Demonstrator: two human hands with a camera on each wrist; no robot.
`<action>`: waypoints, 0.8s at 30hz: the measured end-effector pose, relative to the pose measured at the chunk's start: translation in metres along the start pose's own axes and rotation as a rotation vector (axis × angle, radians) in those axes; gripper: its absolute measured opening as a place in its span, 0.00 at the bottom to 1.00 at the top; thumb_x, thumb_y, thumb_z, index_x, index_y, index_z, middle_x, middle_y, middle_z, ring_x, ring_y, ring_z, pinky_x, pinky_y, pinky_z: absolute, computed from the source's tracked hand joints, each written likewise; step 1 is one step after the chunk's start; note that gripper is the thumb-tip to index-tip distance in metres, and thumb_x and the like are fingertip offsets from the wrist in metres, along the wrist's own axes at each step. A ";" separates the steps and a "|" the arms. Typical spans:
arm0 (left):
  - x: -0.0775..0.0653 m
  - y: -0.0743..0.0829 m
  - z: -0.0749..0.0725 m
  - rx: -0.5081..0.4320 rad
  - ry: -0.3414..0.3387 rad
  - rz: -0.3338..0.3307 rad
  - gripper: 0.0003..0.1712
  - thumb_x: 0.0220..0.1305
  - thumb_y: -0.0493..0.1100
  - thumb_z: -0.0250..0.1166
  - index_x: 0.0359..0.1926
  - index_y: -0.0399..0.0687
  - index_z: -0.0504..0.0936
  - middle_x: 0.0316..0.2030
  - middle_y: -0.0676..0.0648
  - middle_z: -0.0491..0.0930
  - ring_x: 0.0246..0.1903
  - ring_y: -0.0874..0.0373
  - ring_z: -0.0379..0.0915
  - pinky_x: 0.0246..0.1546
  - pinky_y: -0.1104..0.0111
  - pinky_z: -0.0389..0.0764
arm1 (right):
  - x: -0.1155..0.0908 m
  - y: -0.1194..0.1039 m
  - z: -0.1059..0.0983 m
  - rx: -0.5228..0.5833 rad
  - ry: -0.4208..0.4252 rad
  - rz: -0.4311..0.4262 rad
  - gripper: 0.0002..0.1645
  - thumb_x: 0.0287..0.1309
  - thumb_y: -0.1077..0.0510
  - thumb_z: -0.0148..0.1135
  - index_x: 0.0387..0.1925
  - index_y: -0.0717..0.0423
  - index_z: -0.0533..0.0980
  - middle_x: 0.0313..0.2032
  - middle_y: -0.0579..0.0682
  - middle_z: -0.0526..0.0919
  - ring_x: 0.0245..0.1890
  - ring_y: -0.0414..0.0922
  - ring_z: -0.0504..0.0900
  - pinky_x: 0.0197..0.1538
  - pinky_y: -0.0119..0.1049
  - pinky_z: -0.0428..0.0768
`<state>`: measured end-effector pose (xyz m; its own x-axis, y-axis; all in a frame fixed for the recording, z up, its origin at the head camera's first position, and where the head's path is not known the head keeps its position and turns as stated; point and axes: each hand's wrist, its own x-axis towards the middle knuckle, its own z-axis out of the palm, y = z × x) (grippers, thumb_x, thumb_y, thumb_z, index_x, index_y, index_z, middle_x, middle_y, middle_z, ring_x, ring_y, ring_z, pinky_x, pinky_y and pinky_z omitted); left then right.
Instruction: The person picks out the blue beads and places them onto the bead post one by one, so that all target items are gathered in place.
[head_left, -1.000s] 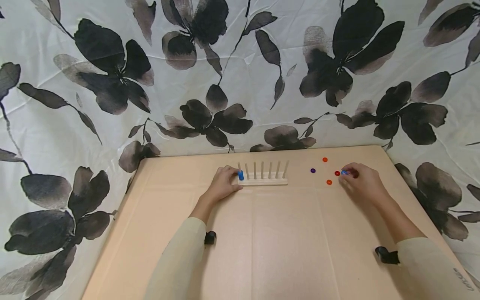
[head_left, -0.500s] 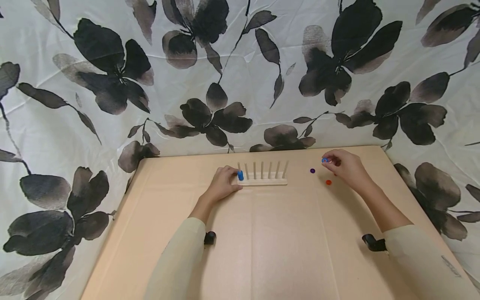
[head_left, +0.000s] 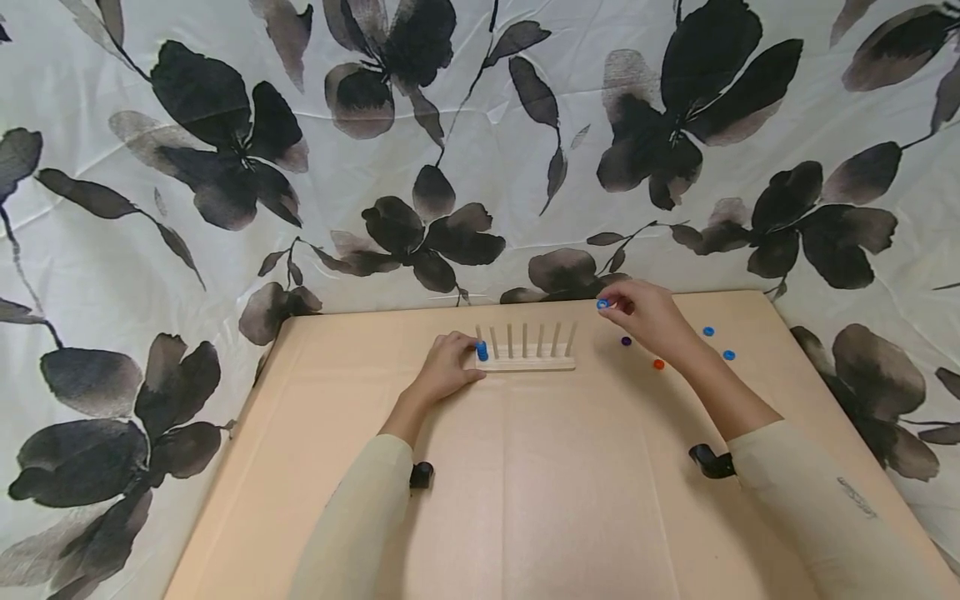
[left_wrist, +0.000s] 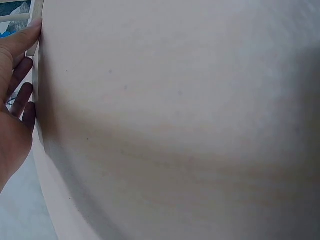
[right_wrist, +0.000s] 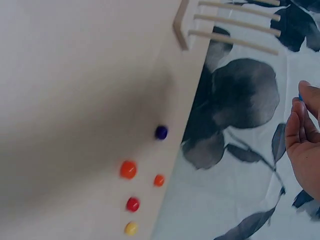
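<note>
My left hand (head_left: 446,367) holds the left end of a wooden peg rack (head_left: 528,365), a low base with a row of thin upright pegs. Blue beads (head_left: 482,352) are stacked on its leftmost peg; the other pegs are bare. In the left wrist view, the thumb lies along the edge of the rack base (left_wrist: 36,10). My right hand (head_left: 648,321) is raised to the right of the rack, pinching a small blue bead (head_left: 603,305) between thumb and fingertips. In the right wrist view, the fingers (right_wrist: 294,122) mostly hide that bead.
Loose beads lie right of the rack: a purple one (head_left: 626,341), an orange one (head_left: 658,364) and two blue ones (head_left: 708,332). The right wrist view also has a red bead (right_wrist: 132,204) and a yellow one (right_wrist: 131,228). A floral cloth (head_left: 555,125) hangs behind the table.
My right hand has lifted the blue bead from among the loose beads and carried it left toward the rack, uncovering two blue beads. The left hand stays on the rack.
</note>
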<state>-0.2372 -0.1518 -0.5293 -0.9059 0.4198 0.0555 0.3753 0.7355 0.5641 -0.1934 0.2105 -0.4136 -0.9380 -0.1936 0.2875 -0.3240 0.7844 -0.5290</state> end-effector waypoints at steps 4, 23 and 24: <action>0.001 -0.001 0.001 0.000 0.001 -0.002 0.34 0.57 0.49 0.79 0.62 0.42 0.81 0.61 0.43 0.78 0.62 0.44 0.68 0.67 0.55 0.69 | 0.011 -0.013 0.005 0.027 -0.015 -0.042 0.10 0.63 0.62 0.71 0.45 0.58 0.85 0.36 0.52 0.84 0.36 0.47 0.80 0.42 0.39 0.79; 0.007 -0.001 0.001 0.004 0.001 -0.010 0.35 0.57 0.50 0.79 0.63 0.43 0.81 0.61 0.43 0.78 0.62 0.44 0.68 0.67 0.54 0.69 | 0.052 -0.056 0.052 0.099 -0.106 -0.144 0.08 0.62 0.59 0.73 0.42 0.56 0.85 0.35 0.50 0.85 0.36 0.45 0.81 0.42 0.38 0.81; 0.007 -0.001 0.002 0.002 0.005 -0.009 0.34 0.57 0.49 0.80 0.62 0.43 0.81 0.61 0.43 0.78 0.62 0.44 0.68 0.67 0.54 0.69 | 0.053 -0.057 0.054 0.100 -0.113 -0.147 0.08 0.62 0.59 0.73 0.42 0.56 0.86 0.35 0.50 0.85 0.36 0.45 0.81 0.42 0.38 0.81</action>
<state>-0.2435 -0.1488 -0.5309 -0.9104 0.4103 0.0542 0.3671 0.7404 0.5631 -0.2312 0.1234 -0.4117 -0.8858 -0.3706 0.2793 -0.4636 0.6814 -0.5664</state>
